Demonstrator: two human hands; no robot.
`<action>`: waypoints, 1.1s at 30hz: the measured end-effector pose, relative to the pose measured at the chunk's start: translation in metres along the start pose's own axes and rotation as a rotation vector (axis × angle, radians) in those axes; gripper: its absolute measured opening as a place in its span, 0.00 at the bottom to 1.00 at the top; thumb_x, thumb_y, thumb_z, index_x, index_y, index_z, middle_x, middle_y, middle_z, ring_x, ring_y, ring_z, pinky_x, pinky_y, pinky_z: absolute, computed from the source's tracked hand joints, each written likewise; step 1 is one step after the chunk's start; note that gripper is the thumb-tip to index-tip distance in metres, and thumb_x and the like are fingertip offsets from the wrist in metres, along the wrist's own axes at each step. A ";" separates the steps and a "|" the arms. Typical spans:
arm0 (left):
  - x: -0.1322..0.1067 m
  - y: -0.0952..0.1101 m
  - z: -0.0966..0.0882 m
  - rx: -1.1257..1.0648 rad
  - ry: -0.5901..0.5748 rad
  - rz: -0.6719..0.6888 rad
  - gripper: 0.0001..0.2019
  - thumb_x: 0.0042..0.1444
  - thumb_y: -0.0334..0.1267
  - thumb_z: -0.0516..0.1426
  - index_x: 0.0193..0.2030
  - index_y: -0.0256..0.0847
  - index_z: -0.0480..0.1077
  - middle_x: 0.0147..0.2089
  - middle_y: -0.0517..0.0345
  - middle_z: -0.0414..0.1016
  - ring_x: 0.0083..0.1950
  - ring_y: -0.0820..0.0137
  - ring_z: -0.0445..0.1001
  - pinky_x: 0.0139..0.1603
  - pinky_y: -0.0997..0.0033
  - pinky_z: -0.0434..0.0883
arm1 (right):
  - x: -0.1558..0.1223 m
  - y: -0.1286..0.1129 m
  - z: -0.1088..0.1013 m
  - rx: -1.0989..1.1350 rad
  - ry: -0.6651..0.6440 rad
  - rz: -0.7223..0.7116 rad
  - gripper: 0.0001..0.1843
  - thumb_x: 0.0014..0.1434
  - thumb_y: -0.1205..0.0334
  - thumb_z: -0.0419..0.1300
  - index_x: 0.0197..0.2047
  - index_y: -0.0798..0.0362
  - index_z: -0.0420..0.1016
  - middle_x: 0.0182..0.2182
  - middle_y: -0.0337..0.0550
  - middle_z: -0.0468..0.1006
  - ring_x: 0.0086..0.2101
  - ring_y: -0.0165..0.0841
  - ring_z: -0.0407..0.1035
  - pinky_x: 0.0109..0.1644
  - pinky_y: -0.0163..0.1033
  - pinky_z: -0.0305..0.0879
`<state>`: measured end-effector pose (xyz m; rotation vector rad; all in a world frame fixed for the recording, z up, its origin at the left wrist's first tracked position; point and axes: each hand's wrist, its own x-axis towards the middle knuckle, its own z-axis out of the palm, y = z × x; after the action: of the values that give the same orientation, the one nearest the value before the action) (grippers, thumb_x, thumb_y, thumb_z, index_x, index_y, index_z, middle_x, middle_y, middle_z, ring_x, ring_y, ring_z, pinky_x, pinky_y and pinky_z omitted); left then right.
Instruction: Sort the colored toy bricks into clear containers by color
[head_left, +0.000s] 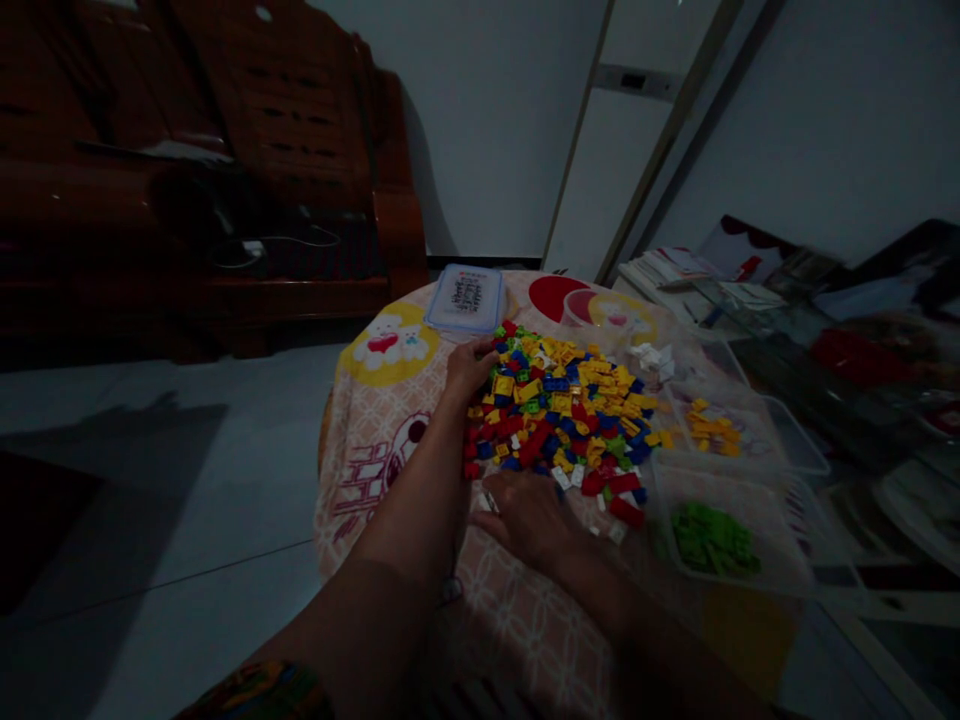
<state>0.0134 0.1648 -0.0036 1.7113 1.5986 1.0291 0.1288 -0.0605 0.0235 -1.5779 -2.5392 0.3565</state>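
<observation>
Head camera: I see a heap of plastic building bricks [559, 395] spread on the patterned tablecloth [540, 615], ahead of both hands. Its bricks point every way; one long red brick [626, 513] at the near right edge has its long axis slanting away to the left. The left hand [471, 368] rests at the heap's left edge, fingers toward the bricks, but I cannot tell whether they grasp any. Beside the right hand's [529, 515] thumb, at the near edge, shows a small pale piece [489, 498], slightly slanted; I cannot tell whether it is pinched. To the right, one clear tray [780, 515] contains green bricks [716, 540], another [759, 432] yellow bricks [711, 430], and a farther one [706, 362] white bricks [654, 360]. Beyond the heap sits a blue-rimmed lidded box [465, 300], its contents unclear to me.
</observation>
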 end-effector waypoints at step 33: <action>0.000 0.003 -0.004 0.002 -0.016 0.001 0.18 0.55 0.39 0.59 0.51 0.39 0.79 0.52 0.53 0.81 0.54 0.62 0.78 0.57 0.68 0.70 | 0.037 0.196 -0.135 0.399 0.877 0.667 0.26 0.51 0.63 0.59 0.53 0.60 0.79 0.33 0.48 0.82 0.29 0.37 0.76 0.35 0.42 0.73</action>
<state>0.0123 0.1641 0.0012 1.7178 1.5890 1.0120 0.3131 0.0735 0.1012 -1.8115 -1.1971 0.1505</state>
